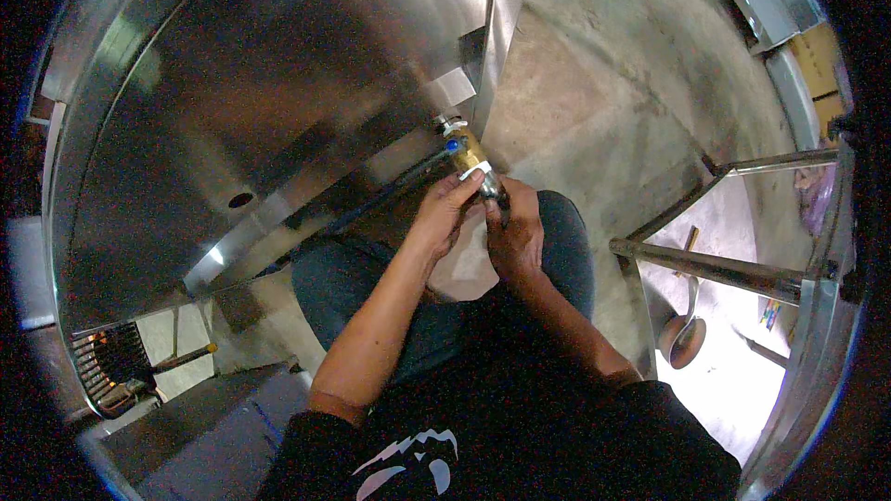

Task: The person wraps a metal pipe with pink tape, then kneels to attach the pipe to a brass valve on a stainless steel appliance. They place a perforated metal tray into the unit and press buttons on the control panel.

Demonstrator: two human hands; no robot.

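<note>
Brass fitting (469,146) sits beside the steel panel (278,83), ahead of my lap (348,292); my left hand (440,215) pinches it by the white ring (476,169), while my right hand (516,227) closes around its lower end (492,187), seemingly dark metal, half hidden by fingers.

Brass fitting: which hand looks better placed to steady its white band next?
The left hand, probably: its thumb tip is close by the white band of the brass fitting, while the right hand sits lower in the picture, near the dark end.
</note>
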